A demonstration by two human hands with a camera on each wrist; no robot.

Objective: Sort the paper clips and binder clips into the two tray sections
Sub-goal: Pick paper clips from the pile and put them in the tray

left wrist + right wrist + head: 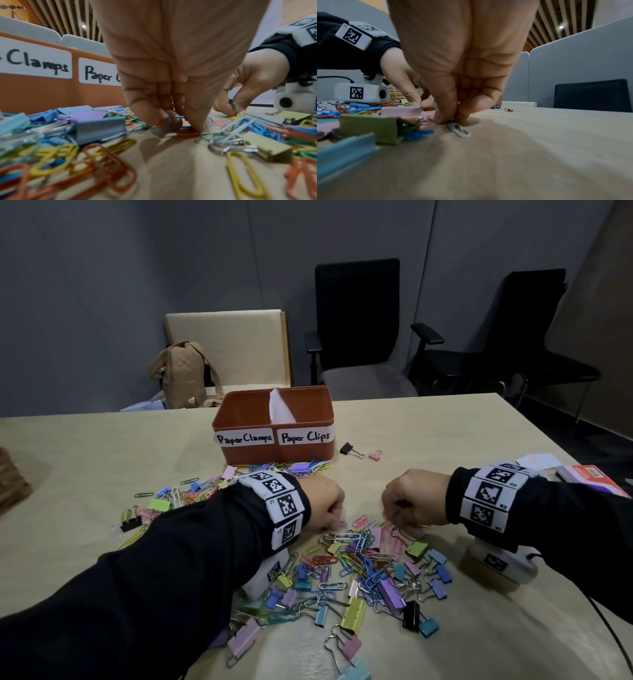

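An orange-brown tray [239, 405] stands mid-table; a white divider splits it into a left section labelled "Paper Clamps" and a right one labelled "Paper Clips". A mixed pile of coloured paper clips and binder clips [363, 570] lies in front of me, and a smaller pile [212, 484] sits by the tray. My left hand [334, 522] is down at the pile's far edge, and its fingertips pinch a blue paper clip [176, 122]. My right hand [397, 520] is beside it, pinching a pale blue paper clip [458, 129] that lies against the table.
A black binder clip [349, 449] and a pink one [375, 455] lie right of the tray. Boxes and paper [589, 477] sit at the right edge, a wicker basket [10, 487] at the left. Chairs and a tan backpack [181, 371] stand beyond the table.
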